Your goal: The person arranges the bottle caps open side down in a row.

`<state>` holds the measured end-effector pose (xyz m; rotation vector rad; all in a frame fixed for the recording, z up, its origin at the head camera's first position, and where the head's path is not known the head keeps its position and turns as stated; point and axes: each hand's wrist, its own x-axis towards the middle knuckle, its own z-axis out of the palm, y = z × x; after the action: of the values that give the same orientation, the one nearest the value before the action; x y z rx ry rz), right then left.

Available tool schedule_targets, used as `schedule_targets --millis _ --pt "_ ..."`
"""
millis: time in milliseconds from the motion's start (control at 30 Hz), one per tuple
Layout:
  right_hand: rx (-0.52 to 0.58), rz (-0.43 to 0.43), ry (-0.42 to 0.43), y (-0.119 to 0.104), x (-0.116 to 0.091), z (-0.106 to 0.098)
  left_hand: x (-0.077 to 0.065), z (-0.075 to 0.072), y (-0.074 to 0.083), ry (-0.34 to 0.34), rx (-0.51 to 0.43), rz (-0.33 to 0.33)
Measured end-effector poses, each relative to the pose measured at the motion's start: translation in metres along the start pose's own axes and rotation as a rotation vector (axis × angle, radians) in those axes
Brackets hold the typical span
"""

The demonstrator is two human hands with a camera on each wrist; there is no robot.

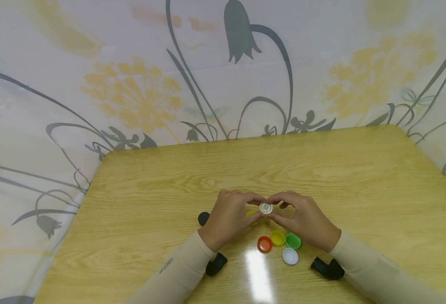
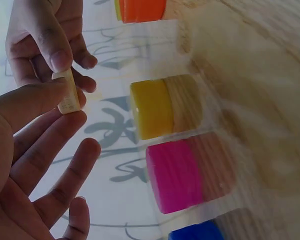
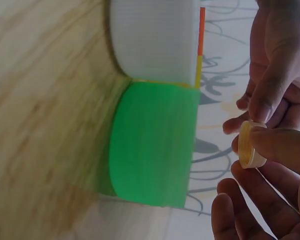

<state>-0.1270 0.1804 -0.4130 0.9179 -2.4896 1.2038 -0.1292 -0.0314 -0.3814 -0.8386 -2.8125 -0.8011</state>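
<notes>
Between the two hands, above the table, is a small white round bottle cap with a square printed code on its top. My left hand pinches it from the left between thumb and index finger. From the right, my right hand pinches it in the same way. In the right wrist view the cap stands on edge, its hollow side showing. The left wrist view shows the cap edge-on, with my left hand's other fingers spread loosely below it.
Near the wrists lie a red cap, a yellow cap, a green cap and a larger white cap. Pink and blue pieces show in the left wrist view. Black curved pieces sit beside both forearms.
</notes>
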Motion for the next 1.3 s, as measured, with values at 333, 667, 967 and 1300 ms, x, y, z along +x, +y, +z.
schedule_targets --millis 333,667,967,1300 --pt "0.021 0.049 -0.047 0.004 -0.001 0.004 0.0 0.005 -0.005 -0.065 0.028 -0.059" --pt "0.036 0.115 -0.118 0.006 0.0 0.005 0.004 0.011 -0.005 -0.102 0.063 -0.065" --pt "0.052 0.228 -0.196 0.008 -0.002 0.004 0.006 0.017 -0.004 -0.151 0.118 -0.055" --pt "0.022 0.277 -0.235 0.009 -0.003 0.006 0.005 0.022 -0.005 -0.156 0.164 -0.028"
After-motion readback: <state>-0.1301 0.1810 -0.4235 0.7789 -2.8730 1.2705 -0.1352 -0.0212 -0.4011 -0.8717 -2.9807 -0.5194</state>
